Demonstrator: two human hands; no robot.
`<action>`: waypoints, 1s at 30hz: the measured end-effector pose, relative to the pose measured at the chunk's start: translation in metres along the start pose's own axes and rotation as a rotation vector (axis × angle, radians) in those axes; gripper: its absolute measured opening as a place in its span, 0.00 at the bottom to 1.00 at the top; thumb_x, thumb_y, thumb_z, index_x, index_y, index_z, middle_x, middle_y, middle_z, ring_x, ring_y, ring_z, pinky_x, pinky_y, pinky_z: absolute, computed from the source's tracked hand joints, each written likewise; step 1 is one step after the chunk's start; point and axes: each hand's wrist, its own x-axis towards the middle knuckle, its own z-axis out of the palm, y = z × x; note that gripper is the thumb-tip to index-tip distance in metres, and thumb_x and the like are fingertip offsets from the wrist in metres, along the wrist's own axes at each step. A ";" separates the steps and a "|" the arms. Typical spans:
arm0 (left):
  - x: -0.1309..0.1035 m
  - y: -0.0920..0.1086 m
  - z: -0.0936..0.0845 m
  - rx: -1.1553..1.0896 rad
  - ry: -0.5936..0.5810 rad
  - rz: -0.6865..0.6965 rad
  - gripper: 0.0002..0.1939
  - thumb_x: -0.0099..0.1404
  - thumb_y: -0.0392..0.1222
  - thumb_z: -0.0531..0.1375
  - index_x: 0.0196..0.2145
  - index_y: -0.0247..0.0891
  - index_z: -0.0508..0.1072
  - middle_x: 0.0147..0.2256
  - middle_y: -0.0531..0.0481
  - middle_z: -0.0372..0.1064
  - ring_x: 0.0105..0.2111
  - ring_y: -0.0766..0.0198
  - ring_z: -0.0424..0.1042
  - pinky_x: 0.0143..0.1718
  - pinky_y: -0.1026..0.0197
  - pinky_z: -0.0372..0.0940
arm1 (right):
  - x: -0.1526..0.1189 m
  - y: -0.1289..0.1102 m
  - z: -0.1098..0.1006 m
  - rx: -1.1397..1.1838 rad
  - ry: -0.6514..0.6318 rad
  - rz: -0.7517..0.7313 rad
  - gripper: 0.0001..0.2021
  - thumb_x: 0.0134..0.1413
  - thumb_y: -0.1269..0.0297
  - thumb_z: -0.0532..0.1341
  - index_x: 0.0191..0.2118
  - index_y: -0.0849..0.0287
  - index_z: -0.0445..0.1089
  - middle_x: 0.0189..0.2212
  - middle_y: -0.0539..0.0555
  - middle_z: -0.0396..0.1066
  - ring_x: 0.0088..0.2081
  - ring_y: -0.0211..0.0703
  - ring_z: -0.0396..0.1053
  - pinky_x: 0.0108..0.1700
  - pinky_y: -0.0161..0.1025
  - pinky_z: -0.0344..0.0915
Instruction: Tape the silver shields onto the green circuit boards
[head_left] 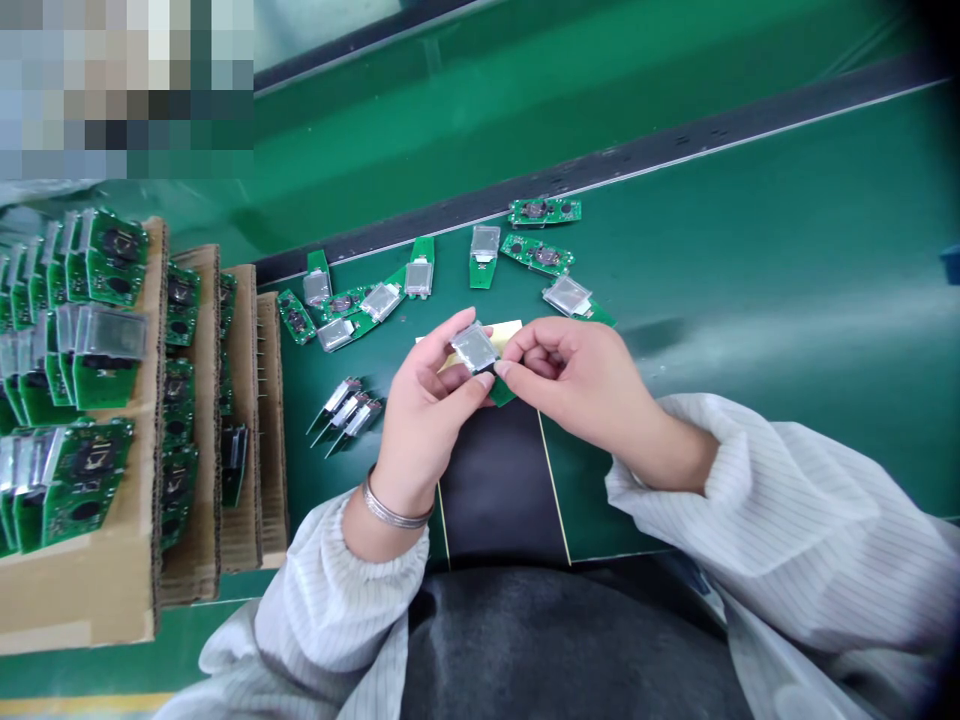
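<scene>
Between my two hands is a green circuit board [504, 392] with a small grey display screen [475, 347] at its upper end. My left hand [435, 400] grips it from the left, thumb along the lower edge of the screen and fingers behind. The thumb and forefinger of my right hand [570, 370] pinch at the board's right side, near the screen's lower corner. Whatever small piece may lie between those fingertips is hidden. Below the board lies a black mat [502, 480] with yellow edges, and a pale yellow sheet [507, 332] shows behind my fingers.
Several loose circuit boards [381, 300] lie in an arc beyond my hands. A few more stand on edge [346, 412] left of my left wrist. At the left, cardboard racks [135, 590] hold rows of boards. A dark ledge [585, 178] runs along the back of the green table [787, 300].
</scene>
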 end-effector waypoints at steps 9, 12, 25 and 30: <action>-0.001 0.001 0.002 0.060 0.012 0.043 0.26 0.59 0.33 0.69 0.55 0.47 0.76 0.52 0.47 0.76 0.44 0.59 0.77 0.37 0.63 0.73 | 0.001 0.000 0.001 0.046 0.003 0.052 0.04 0.48 0.68 0.64 0.25 0.59 0.71 0.16 0.42 0.54 0.20 0.31 0.49 0.24 0.36 0.48; -0.001 0.001 0.001 0.033 0.018 0.022 0.26 0.59 0.33 0.68 0.54 0.47 0.77 0.51 0.49 0.77 0.42 0.62 0.77 0.35 0.64 0.72 | 0.002 0.002 0.001 0.088 -0.013 0.067 0.04 0.48 0.67 0.64 0.25 0.59 0.71 0.16 0.42 0.54 0.20 0.32 0.50 0.24 0.36 0.48; 0.004 0.004 -0.004 -0.212 0.011 -0.187 0.22 0.58 0.30 0.65 0.51 0.41 0.79 0.44 0.52 0.80 0.33 0.72 0.76 0.31 0.73 0.72 | 0.003 -0.005 -0.014 0.253 0.120 0.034 0.06 0.51 0.68 0.65 0.26 0.56 0.69 0.21 0.46 0.61 0.23 0.35 0.55 0.24 0.37 0.53; 0.005 0.005 -0.004 -0.231 0.005 -0.223 0.23 0.58 0.30 0.64 0.51 0.41 0.79 0.44 0.52 0.79 0.34 0.72 0.76 0.33 0.72 0.72 | 0.003 -0.004 -0.013 0.244 0.109 0.029 0.06 0.52 0.66 0.66 0.27 0.56 0.69 0.22 0.47 0.62 0.24 0.35 0.57 0.25 0.37 0.54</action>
